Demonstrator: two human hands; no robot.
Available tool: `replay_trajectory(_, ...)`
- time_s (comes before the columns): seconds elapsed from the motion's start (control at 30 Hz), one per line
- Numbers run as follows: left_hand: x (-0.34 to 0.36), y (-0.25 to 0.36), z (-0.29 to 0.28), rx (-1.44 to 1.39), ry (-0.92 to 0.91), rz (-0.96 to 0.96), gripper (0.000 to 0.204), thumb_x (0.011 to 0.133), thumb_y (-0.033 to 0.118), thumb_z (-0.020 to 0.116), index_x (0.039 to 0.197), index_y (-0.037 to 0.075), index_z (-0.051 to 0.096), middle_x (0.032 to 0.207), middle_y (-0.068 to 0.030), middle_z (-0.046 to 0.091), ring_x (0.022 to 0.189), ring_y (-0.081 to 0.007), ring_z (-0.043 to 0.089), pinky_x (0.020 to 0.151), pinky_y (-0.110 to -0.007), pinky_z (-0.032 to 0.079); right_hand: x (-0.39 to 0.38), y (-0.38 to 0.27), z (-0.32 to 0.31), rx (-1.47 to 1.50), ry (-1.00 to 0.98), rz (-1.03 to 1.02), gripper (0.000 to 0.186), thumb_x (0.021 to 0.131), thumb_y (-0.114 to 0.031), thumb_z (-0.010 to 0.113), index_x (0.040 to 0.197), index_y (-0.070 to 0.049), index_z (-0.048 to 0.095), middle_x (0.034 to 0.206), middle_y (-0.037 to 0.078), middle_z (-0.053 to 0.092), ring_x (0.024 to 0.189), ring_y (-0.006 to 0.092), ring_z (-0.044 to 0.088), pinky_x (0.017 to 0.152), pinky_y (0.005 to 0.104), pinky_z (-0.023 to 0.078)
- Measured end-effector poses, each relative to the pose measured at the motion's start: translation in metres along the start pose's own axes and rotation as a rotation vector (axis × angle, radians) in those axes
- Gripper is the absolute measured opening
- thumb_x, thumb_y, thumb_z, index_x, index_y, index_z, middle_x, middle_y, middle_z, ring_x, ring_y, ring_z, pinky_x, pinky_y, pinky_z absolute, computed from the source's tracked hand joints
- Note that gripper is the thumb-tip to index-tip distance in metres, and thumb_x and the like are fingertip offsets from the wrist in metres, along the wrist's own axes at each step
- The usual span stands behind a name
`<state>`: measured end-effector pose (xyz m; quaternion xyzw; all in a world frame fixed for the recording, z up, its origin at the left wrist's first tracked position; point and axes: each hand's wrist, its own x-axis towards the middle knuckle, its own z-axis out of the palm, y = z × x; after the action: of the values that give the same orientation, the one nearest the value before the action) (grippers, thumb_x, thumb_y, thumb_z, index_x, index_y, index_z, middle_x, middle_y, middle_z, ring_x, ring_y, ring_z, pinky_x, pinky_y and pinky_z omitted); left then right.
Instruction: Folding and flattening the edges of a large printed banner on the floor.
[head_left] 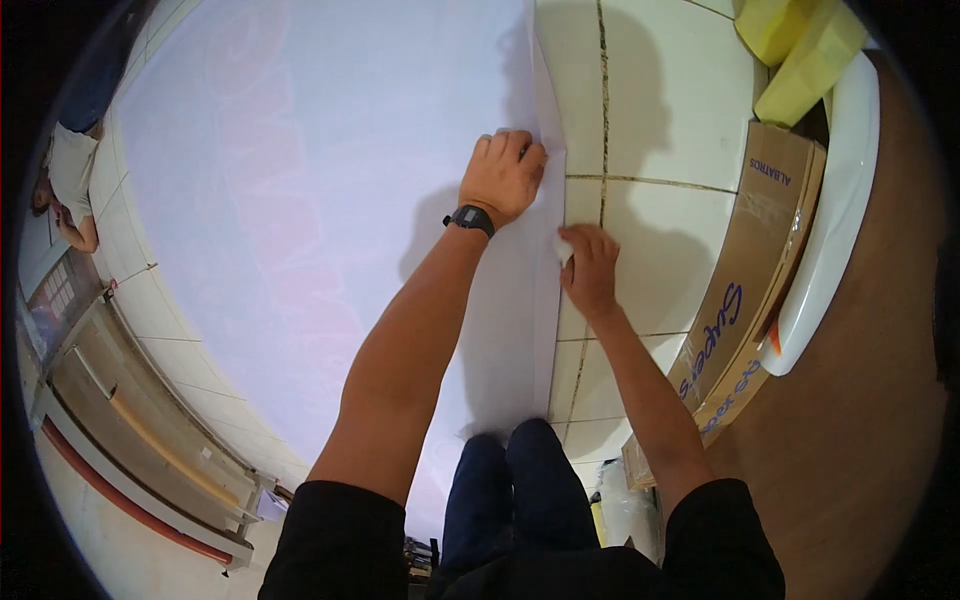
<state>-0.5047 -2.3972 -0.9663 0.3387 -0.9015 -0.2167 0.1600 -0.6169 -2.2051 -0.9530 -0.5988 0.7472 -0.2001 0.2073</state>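
A large pale banner sheet (330, 200), with faint pink lettering showing through, lies spread before me, and a narrow strip is folded along its right edge. My left hand (503, 178), with a black watch (470, 218) on its wrist, is closed at that folded edge, fingers curled over it; a small dark spot shows between the fingers. Just right of the edge, my right hand (592, 268) is closed round a small white wad (564, 247), whose kind I cannot make out. Its fingers hide most of the wad.
Right of the sheet lie white floor tiles (660, 110) with dark joints. Beyond them are a long cardboard box (740, 270), a glossy white curved object (835, 220) and yellow packages (805, 70). At the left are a metal frame with a red bar (130, 500) and another person (75, 175).
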Motion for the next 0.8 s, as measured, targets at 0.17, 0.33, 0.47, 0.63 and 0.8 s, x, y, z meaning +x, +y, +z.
replay_trajectory(0.17, 0.003, -0.002, -0.003, 0.016, 0.034, -0.007, 0.014, 0.082, 0.016, 0.066, 0.094, 0.01, 0.061, 0.103, -0.0069, 0.058, 0.101, -0.027, 0.055, 0.085, -0.043, 0.04, 0.153, 0.024, -0.015, 0.009, 0.186, -0.04, 0.037, 0.078, -0.006, 0.056, 0.114, -0.011, 0.06, 0.108, 0.01, 0.058, 0.105, 0.0328, 0.049, 0.089, 0.0457, 0.037)
replay_trajectory(0.33, 0.006, 0.003, -0.006, 0.023, 0.005, -0.117, 0.021, 0.085, 0.02, 0.065, 0.103, 0.01, 0.059, 0.124, -0.0103, 0.054, 0.121, -0.0287, 0.048, 0.1, -0.046, 0.034, 0.298, 0.062, -0.047, -0.063, 0.373, -0.004, 0.028, 0.088, -0.013, 0.056, 0.116, -0.008, 0.059, 0.111, 0.014, 0.057, 0.105, 0.0352, 0.05, 0.09, 0.0477, 0.038)
replay_trajectory(0.47, -0.003, 0.0, 0.001, 0.015, -0.121, -0.191, 0.033, 0.088, 0.025, 0.061, 0.116, 0.008, 0.056, 0.144, -0.0129, 0.043, 0.134, -0.0302, 0.038, 0.109, -0.05, 0.028, 0.327, 0.059, -0.046, -0.272, 0.446, 0.146, 0.029, 0.091, -0.016, 0.056, 0.116, -0.001, 0.057, 0.11, 0.017, 0.057, 0.105, 0.0359, 0.05, 0.09, 0.0463, 0.039)
replay_trajectory(0.63, -0.004, 0.004, 0.002, 0.055, -0.158, -0.172, 0.039, 0.088, 0.028, 0.061, 0.12, 0.008, 0.054, 0.146, -0.0122, 0.041, 0.136, -0.0292, 0.036, 0.109, -0.051, 0.028, 0.328, 0.057, -0.057, -0.171, 0.411, 0.184, 0.032, 0.09, -0.015, 0.058, 0.119, -0.003, 0.056, 0.109, 0.014, 0.056, 0.106, 0.0333, 0.049, 0.092, 0.045, 0.038)
replay_trajectory(0.8, -0.001, 0.003, 0.004, 0.084, -0.186, -0.19, 0.041, 0.086, 0.029, 0.061, 0.122, 0.011, 0.052, 0.147, -0.0121, 0.039, 0.136, -0.0289, 0.035, 0.108, -0.052, 0.029, 0.331, 0.06, -0.057, -0.188, 0.39, 0.208, 0.033, 0.088, -0.015, 0.059, 0.12, -0.007, 0.056, 0.112, 0.012, 0.055, 0.109, 0.0311, 0.049, 0.095, 0.0443, 0.037)
